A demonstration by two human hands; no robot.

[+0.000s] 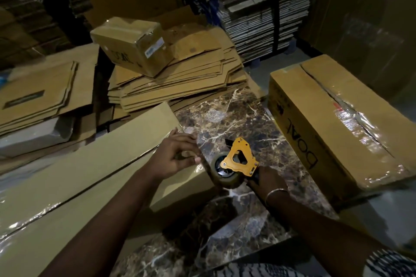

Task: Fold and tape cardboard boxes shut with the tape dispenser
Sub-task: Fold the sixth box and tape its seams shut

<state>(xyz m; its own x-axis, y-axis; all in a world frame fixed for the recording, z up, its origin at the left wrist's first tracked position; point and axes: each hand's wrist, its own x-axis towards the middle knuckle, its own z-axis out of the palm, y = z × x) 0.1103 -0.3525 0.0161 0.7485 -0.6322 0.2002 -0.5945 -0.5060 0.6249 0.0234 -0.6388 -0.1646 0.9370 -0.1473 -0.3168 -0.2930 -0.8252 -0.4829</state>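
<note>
Now the long box lies closed, contents hidden; left hand rests curled on its end, right hand grips the tape dispenser at three o'clock.

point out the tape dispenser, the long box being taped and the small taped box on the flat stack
tape dispenser [238, 159], head view, on its yellow frame
long box [94, 164], head view, on its top flap
small box [135, 45], head view, on its taped top face
</note>
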